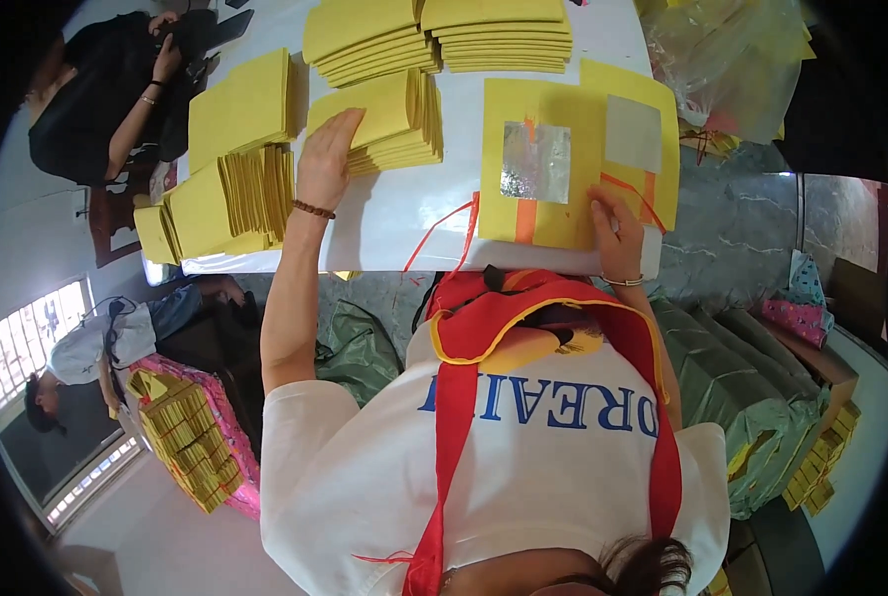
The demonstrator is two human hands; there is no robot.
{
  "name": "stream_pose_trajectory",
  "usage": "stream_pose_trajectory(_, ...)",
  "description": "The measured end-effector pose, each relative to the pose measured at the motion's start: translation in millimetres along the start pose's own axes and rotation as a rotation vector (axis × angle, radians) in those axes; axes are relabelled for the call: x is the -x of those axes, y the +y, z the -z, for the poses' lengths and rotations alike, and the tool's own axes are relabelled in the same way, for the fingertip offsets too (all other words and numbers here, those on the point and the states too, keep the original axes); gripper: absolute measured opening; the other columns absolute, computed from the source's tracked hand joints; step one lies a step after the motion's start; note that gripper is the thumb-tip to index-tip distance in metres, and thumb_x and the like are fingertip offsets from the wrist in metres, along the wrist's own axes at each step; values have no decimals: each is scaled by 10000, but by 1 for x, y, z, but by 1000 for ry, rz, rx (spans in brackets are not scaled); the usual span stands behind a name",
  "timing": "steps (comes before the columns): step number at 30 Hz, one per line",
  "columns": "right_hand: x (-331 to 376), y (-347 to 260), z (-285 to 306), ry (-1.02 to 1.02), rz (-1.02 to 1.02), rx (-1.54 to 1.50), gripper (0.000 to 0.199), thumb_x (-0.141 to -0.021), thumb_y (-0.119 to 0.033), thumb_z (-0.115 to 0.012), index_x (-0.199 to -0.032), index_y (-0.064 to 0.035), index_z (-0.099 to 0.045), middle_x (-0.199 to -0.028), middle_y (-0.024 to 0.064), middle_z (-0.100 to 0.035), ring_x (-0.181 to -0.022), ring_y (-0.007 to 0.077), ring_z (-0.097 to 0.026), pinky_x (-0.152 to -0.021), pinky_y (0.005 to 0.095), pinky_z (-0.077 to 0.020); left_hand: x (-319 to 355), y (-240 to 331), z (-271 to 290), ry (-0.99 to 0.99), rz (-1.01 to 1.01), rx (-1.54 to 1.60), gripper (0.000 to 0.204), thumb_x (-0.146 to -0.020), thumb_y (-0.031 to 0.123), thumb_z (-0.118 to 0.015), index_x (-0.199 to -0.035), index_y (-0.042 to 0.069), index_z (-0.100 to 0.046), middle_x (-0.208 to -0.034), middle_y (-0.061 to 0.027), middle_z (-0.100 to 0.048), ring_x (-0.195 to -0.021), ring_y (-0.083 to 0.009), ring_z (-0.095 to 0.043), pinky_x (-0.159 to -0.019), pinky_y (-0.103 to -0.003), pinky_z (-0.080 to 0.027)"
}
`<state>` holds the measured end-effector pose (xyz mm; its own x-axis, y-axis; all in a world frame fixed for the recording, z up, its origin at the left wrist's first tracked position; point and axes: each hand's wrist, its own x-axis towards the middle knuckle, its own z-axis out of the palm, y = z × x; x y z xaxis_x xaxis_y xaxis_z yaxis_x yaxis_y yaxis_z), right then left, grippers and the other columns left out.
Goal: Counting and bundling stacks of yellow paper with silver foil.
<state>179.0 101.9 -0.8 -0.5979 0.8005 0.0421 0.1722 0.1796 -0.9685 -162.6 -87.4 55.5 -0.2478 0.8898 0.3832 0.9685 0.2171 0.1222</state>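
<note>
My left hand (327,161) lies against the left side of a stack of folded yellow paper (389,124), its fingers stretched over the top. The thumb is hidden. On the right of the table my right hand (618,230) rests on a yellow paper sheet (583,149), fingers loosely extended at its right edge. This sheet carries a silver foil square (535,164) and an orange strip (525,221). Partly beneath it lies another yellow sheet (667,119) with a pale silver square (634,134). A red ribbon (472,214) hangs near the table's front edge.
More yellow paper stacks (499,35) stand at the back and left (235,109) of the white table (374,223). A clear plastic bag (727,70) sits at the back right. Green sacks (732,372) are beside me. Two other people (86,109) are at the left.
</note>
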Motion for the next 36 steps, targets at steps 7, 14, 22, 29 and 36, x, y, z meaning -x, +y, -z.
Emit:
stream_pose_trajectory(7,-1,5,0,-7,22,57,200,-863,-56,-523,-1046,3,-580,-969,92,-625,-886,143,-584,-788,246,-444,-17,-3,13,53,-61,-99,581,-639,-115,-496,-1190,68,-505,-1131,-114,-563,-1036,-282,-531,-869,-364,-426)
stream_pose_trajectory(14,-3,4,-2,1,48,88,184,-852,-49,-532,-1022,-9,-589,-925,103,-623,-832,164,-598,-735,256,-458,-2,-9,-11,-229,-44,-66,577,-716,-33,-498,-1247,189,-475,-1242,-68,-498,-1117,-246,-474,-916,-401,-377)
stream_pose_trajectory(22,-5,1,-3,-15,15,123,187,-845,-55,-542,-1022,-14,-590,-908,93,-616,-807,158,-585,-715,252,-454,-15,2,-7,-429,60,-267,593,-726,11,-534,-1257,256,-433,-1319,-16,-415,-1191,-240,-398,-978,-471,-278)
stream_pose_trajectory(29,-6,8,-8,-2,46,173,190,-830,-71,-561,-1010,-24,-598,-878,89,-600,-776,174,-575,-684,259,-452,11,-6,-30,-262,81,73,713,-609,-5,-581,-1273,188,-406,-1375,-93,-309,-1238,-338,-279,-1024,-481,-194)
stream_pose_trajectory(36,-6,11,-4,-6,100,241,184,-815,-81,-571,-988,-31,-610,-890,97,-601,-782,207,-562,-691,295,-450,5,-7,-21,-329,43,13,755,-590,37,-600,-1297,178,-373,-1384,-106,-288,-1243,-344,-272,-1027,-476,-198)
